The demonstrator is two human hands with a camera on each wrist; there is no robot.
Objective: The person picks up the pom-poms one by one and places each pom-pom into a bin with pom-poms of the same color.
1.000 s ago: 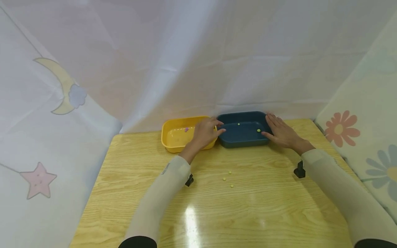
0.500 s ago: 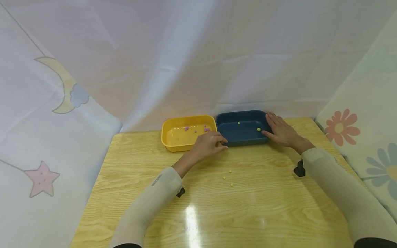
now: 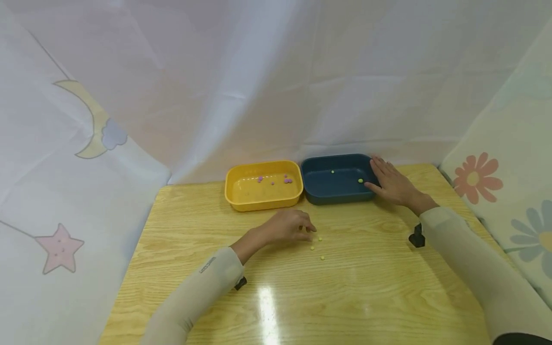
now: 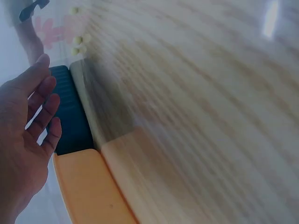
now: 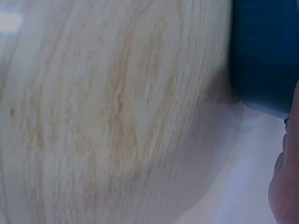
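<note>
My left hand [image 3: 288, 226] hovers over the table with its fingers loosely bent and nothing between them. Just right of its fingertips lie three small yellow-green balls [image 3: 322, 258] on the wood; the left wrist view shows the yellow balls [image 4: 78, 40] beyond the thumb. My right hand [image 3: 393, 184] rests on the right end of the dark blue tray [image 3: 338, 199], fingers straight along the rim and thumb over the inside. Inside that tray are a larger green ball [image 3: 360, 180] and a smaller green ball [image 3: 332, 171]. In the right wrist view only the hand's edge [image 5: 285, 182] shows.
A yellow tray [image 3: 263, 207] stands left of the blue one, their ends side by side, with several small purple balls [image 3: 287, 181] in it. Both trays stand at the back edge of the wooden table [image 3: 366, 287], against a white cloth [image 3: 267, 96].
My left hand has come from over the yellow tray toward me, down to the yellow balls on the table. More purple balls now show in the yellow tray. My right hand has stayed put.
</note>
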